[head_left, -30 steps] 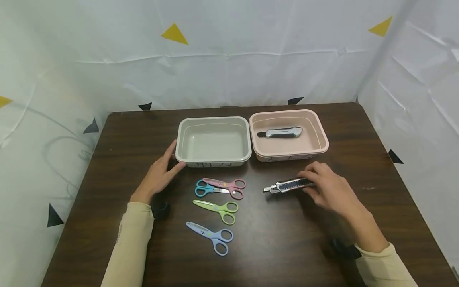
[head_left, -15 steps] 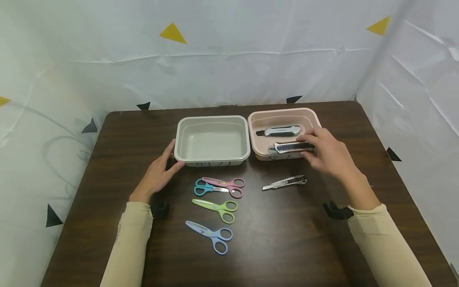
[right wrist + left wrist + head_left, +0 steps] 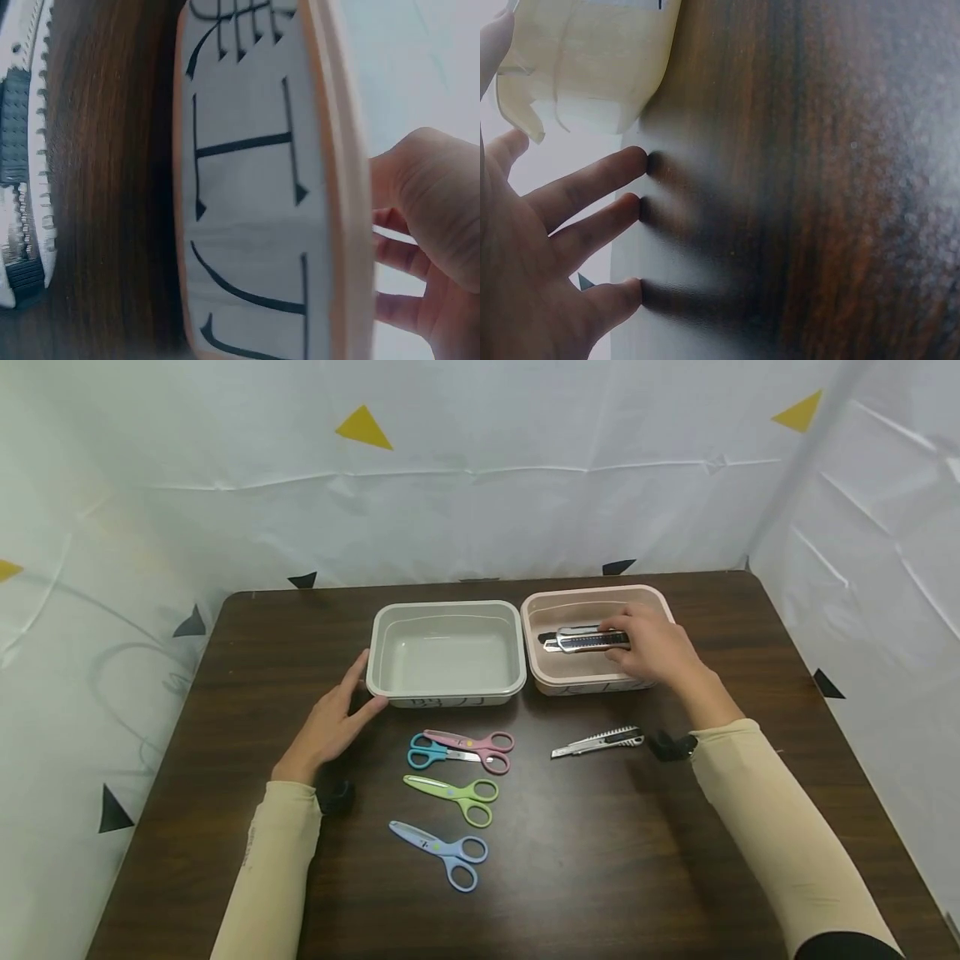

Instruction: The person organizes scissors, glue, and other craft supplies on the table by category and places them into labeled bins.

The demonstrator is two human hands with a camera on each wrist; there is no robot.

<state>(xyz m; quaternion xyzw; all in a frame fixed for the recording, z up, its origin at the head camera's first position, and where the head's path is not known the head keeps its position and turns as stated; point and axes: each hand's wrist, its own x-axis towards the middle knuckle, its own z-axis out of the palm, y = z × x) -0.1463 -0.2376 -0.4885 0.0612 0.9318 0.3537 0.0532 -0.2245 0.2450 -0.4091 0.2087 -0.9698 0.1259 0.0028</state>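
Two hands [image 3: 324,728] [image 3: 654,645] reach over a wood-grain table [image 3: 600,843] backed by white sheeting [image 3: 495,514].

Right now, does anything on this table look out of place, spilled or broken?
I see nothing spilled or broken. The pink scissors lie partly over the teal scissors, while the other two pairs lie separately. Also, the cutter on the table seems to have its blade out.

Walls of the pink tray [image 3: 592,682] hem in the right hand [image 3: 654,645], leaving room upward; a loose cutter [image 3: 598,742] lies on its near side. Right of the left hand [image 3: 327,724], the grey tray [image 3: 446,698] and scissors [image 3: 450,792] obstruct; leftward, table [image 3: 247,693] offers passage.
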